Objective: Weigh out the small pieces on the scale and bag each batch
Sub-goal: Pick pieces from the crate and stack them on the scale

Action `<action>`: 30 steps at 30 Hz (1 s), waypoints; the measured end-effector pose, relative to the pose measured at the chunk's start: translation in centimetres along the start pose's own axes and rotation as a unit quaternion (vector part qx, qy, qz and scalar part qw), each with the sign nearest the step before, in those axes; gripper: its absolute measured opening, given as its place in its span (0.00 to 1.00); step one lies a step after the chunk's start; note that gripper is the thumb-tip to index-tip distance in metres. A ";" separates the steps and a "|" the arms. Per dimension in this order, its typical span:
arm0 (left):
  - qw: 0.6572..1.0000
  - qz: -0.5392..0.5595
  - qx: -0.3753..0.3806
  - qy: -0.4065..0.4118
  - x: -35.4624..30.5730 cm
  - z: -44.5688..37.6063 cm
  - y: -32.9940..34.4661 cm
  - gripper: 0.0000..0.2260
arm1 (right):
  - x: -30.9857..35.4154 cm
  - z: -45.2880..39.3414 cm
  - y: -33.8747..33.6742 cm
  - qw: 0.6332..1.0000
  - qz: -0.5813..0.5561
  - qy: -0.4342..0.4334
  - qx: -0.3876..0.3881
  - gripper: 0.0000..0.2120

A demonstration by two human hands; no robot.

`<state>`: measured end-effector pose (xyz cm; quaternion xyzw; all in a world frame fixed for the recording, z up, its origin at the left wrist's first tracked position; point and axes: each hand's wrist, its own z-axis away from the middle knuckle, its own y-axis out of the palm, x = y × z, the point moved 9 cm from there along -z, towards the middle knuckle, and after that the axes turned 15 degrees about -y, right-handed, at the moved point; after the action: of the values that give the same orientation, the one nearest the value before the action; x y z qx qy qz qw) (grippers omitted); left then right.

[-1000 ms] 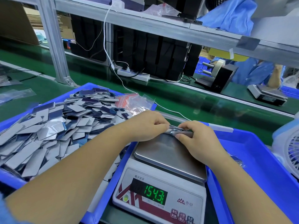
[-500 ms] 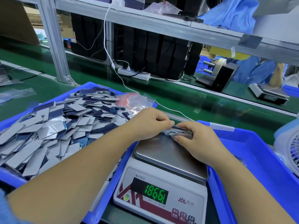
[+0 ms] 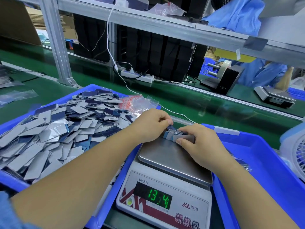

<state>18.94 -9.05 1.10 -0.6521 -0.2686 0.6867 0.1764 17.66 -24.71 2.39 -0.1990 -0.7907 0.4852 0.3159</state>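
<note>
A white digital scale (image 3: 165,204) with a steel pan (image 3: 165,159) stands between two blue trays; its green display shows digits like 13.4. At the pan's far edge lies a small stack of grey and blue flat pieces (image 3: 179,136). My left hand (image 3: 150,126) pinches the stack's left end, and my right hand (image 3: 201,142) grips its right end, thumb under a grey piece. The left blue tray (image 3: 102,212) holds a big heap of the same grey and dark-blue pieces (image 3: 57,129). Small clear zip bags with red strips (image 3: 137,103) lie at that tray's far corner.
To the right sits a second blue tray (image 3: 264,171), with a white fan (image 3: 295,151) at its edge. Behind runs a green conveyor belt (image 3: 189,100) bearing a power strip (image 3: 137,76), a white cable and a tape dispenser (image 3: 222,76). Across the belt, another person in blue works beside another scale (image 3: 274,96).
The display reading changed from about 154 to 186 to 13.4. Both hands stayed at the pan's far edge on the stack, which now sits more gathered and lifted between them.
</note>
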 end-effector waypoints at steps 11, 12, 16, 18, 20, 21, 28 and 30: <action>0.996 -0.065 0.035 0.054 -1.2 1.1 0.2 0.20 | -0.7 0.2 -1.2 0.998 -0.005 0.020 -0.055 0.09; 0.994 -0.077 0.044 0.070 -1.5 1.4 0.5 0.19 | -0.9 0.3 -1.6 0.997 -0.008 0.025 -0.067 0.08; 0.982 -0.150 0.088 0.068 -0.9 1.6 1.7 0.21 | -1.6 0.5 -1.2 0.996 -0.053 0.048 -0.048 0.04; 0.977 -0.183 0.088 0.068 -0.7 1.5 1.9 0.20 | -1.6 0.4 -0.5 0.997 -0.059 0.049 -0.026 0.09; 0.974 -0.199 0.075 0.081 -0.9 1.5 1.8 0.16 | -1.6 0.4 -0.3 0.997 -0.056 0.049 -0.023 0.11; 0.975 -0.188 0.071 0.093 -1.2 1.6 1.7 0.13 | -1.7 0.4 -0.3 0.996 -0.059 0.053 -0.027 0.10; 0.989 -0.076 0.050 0.114 -2.2 2.0 0.9 0.18 | -1.6 0.3 -0.1 0.997 -0.067 0.034 -0.025 0.12; 0.989 -0.067 0.052 0.119 -2.3 2.1 0.9 0.16 | -1.1 0.1 -0.1 0.999 -0.049 0.013 -0.009 0.16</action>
<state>17.12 -11.43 2.39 -0.6998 -0.2522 0.6038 0.2864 18.34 -25.50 2.16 -0.1689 -0.7997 0.4591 0.3480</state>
